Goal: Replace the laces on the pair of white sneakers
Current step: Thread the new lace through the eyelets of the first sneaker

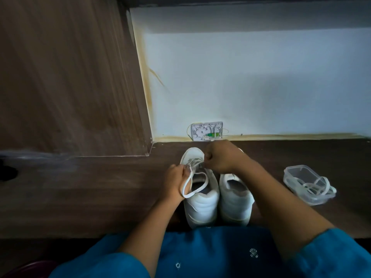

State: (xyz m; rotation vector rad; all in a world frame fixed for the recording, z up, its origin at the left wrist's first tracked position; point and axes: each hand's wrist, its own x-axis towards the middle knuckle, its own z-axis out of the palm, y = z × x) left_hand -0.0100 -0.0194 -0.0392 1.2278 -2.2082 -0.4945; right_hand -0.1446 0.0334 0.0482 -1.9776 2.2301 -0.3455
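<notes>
left hand and right hand each pinching lace over left sneaker, right sneaker touching it

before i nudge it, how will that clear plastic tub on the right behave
Probably light: the clear tub looks thin-walled and holds only white laces. Being low and wide, it would likely slide on the wooden surface rather than tip. The floppy laces may spill.

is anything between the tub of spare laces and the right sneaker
No object. The clear tub sits on the table to the right of the right sneaker, apart from it. Only the person's own right forearm crosses over that gap, while the right hand pinches the lace on the left sneaker.
</notes>
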